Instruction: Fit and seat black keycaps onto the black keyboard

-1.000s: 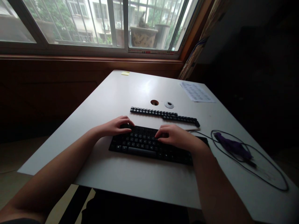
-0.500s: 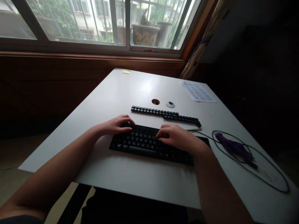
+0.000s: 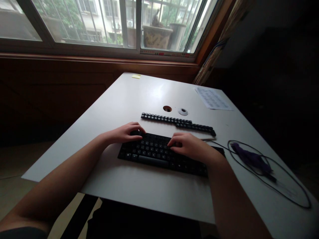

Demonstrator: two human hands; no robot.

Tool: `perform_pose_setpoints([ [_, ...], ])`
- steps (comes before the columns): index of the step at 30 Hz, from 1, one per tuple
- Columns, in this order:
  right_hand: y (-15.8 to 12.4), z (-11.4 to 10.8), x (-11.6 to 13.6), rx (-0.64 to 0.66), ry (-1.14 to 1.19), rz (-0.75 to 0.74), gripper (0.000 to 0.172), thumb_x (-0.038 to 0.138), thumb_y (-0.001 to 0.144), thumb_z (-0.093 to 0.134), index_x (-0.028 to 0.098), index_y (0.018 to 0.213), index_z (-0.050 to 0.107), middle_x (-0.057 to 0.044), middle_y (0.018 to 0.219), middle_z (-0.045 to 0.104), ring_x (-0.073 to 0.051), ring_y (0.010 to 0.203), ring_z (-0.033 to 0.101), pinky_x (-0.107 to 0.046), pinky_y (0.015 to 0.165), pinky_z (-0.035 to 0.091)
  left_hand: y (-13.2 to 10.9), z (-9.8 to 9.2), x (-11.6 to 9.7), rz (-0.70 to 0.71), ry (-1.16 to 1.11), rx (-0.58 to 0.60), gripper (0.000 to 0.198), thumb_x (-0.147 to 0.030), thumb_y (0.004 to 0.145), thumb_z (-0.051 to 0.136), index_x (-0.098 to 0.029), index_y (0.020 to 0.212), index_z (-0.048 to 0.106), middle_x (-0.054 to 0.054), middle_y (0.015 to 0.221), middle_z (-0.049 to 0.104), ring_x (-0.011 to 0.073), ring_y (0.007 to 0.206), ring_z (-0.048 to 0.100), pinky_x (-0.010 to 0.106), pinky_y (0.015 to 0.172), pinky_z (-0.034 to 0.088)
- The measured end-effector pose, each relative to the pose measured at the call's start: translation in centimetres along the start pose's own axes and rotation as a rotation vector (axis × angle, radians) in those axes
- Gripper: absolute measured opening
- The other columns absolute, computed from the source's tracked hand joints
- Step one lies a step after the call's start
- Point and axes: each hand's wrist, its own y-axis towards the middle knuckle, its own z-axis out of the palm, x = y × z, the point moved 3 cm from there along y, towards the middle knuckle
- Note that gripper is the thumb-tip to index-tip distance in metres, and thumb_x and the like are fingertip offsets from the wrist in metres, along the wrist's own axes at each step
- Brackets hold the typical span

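A black keyboard [image 3: 152, 162] lies on the white desk in front of me. Light-marked keys show in its lower rows, while its upper strip looks dark and bare. My left hand [image 3: 126, 132] grips the keyboard's upper left part, thumb on top and fingers near the back edge. Over the right-of-middle keys, my right hand [image 3: 186, 144] has thumb and index finger pinched together. Whatever may be between those fingertips is too small to make out. Just behind the keyboard, loose black keycaps [image 3: 165, 118] are lined up in rows.
A black cable [image 3: 292, 172] loops on the right around a purple cloth-like thing [image 3: 251, 158]. Farther back are printed papers [image 3: 214, 98], a yellow sticky note [image 3: 136, 76], a round desk hole [image 3: 167, 109] and a grey ring cover [image 3: 183, 112]. A window [image 3: 94, 23] stands beyond the desk.
The whole view has shifted slightly to the right. Both hands stay at the same places on the keyboard, and the keycap rows look unchanged.
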Motion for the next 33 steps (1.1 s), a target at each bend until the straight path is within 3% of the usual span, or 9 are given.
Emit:
perform_pose_setpoints([
  [25, 0.00, 0.61, 0.94, -0.015, -0.127, -0.004, 0.012, 0.020, 0.083, 0.065, 0.023, 0.092, 0.071, -0.004, 0.097, 0.068, -0.016, 0.078, 0.062, -0.029, 0.071, 0.048, -0.07, 0.02, 0.29, 0.001, 0.005, -0.012, 0.034, -0.046, 0.095, 0.058, -0.026, 0.123, 0.064, 0.008, 0.119, 0.060, 0.0252, 0.114, 0.056, 0.043, 0.104, 0.045],
  [33, 0.03, 0.12, 0.51, -0.021, -0.061, 0.006, 0.014, 0.025, 0.085, 0.067, 0.025, 0.098, 0.070, -0.002, 0.097, 0.069, -0.017, 0.084, 0.063, -0.031, 0.077, 0.050, -0.03, -0.01, 0.01, -0.001, -0.002, -0.009, 0.033, -0.045, 0.096, 0.058, -0.026, 0.122, 0.064, 0.008, 0.119, 0.060, 0.0248, 0.114, 0.056, 0.043, 0.104, 0.045],
])
